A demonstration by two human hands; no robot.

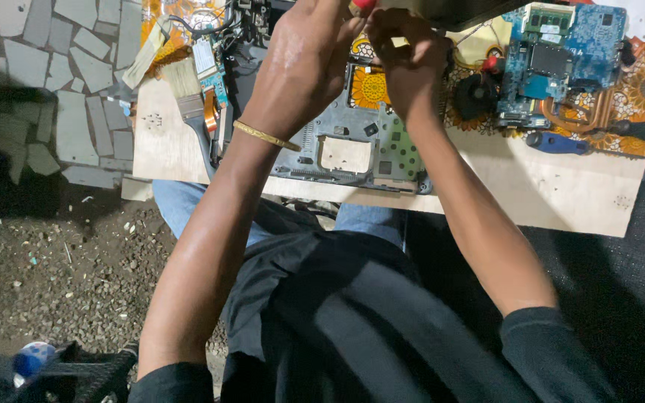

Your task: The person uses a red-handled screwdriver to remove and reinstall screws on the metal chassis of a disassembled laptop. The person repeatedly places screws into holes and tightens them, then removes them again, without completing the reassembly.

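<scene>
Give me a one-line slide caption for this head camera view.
Both hands, left hand and right hand, work above an opened laptop chassis on a wooden board, blue circuit board alongside.

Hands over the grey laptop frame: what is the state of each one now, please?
Left hand: fingers curled at a red-tipped tool; grip cannot be told.
Right hand: closed fist above the laptop frame; contents hidden.

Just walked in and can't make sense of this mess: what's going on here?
A seated person works over a stripped laptop base on a wooden board across their lap. The left hand and right hand meet at its far edge, by a red-tipped tool; the grip is unclear. A blue circuit board lies to the right, a paintbrush to the left.
</scene>
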